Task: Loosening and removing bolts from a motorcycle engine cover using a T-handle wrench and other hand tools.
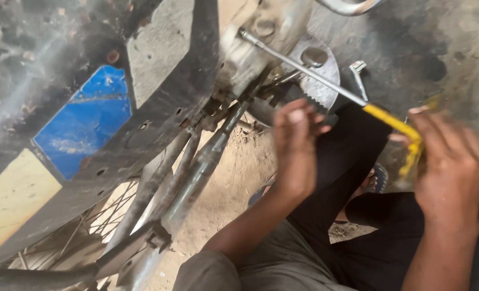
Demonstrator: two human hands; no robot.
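Head view: right hand (452,161) wraps the yellow handle (398,125) of a long steel socket wrench (304,70). Fingers (420,121) curled and pressed together around the grip; motion blur on the handle, so exact finger placement is hard to tell. Wrench shaft runs diagonally up-left from the handle; its far end sits on the silver engine casing (274,27) of a motorcycle, near a round bolt boss. Whether the socket is seated on a fastener, cannot tell.

Left hand (298,143) is below the shaft, just beside the toothed sprocket plate (320,81). Fingers bent inward, loosely closed; cannot tell if they pinch anything, since the fingertips face away from the camera.

Left of the hands: dark grimy frame panel (164,108) with a blue patch (83,121) and a pale yellow patch (13,199). Below it, metal tubes (196,172) slant down-left to a spoked wheel (110,210). A small metal lever (358,75) stands near the sprocket plate, above the yellow handle.

The person squats in dark trousers (352,161); sandalled foot (376,180) on the sandy floor (223,183).
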